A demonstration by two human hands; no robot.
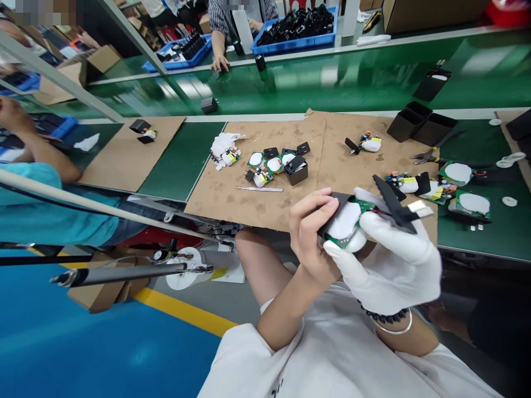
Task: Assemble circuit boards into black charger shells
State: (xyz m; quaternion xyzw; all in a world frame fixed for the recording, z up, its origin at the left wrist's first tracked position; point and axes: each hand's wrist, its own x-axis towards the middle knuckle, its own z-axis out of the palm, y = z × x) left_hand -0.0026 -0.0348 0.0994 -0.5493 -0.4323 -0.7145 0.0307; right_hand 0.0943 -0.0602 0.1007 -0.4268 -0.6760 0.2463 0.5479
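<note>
My bare left hand (309, 237) is closed around a black plastic housing (339, 209), held above the front edge of the cardboard. My right hand (394, 271), in a white glove, pinches a green circuit board (365, 206) with a white round pad. The board's left end sits at the mouth of the housing; how deep it reaches is hidden. A black end plate (390, 200) stands out from the board over my right fingers. On the cardboard lie tweezers (259, 189), several boards, and an upright black housing (297, 172).
Cardboard sheets (224, 207) cover part of the green bench. At right are black housings (440, 127), pliers (425, 156) and circuit boards (470, 203). Behind runs a green conveyor (298, 83) with black parts. A co-worker's hand (219, 62) rests across it; another person sits at left.
</note>
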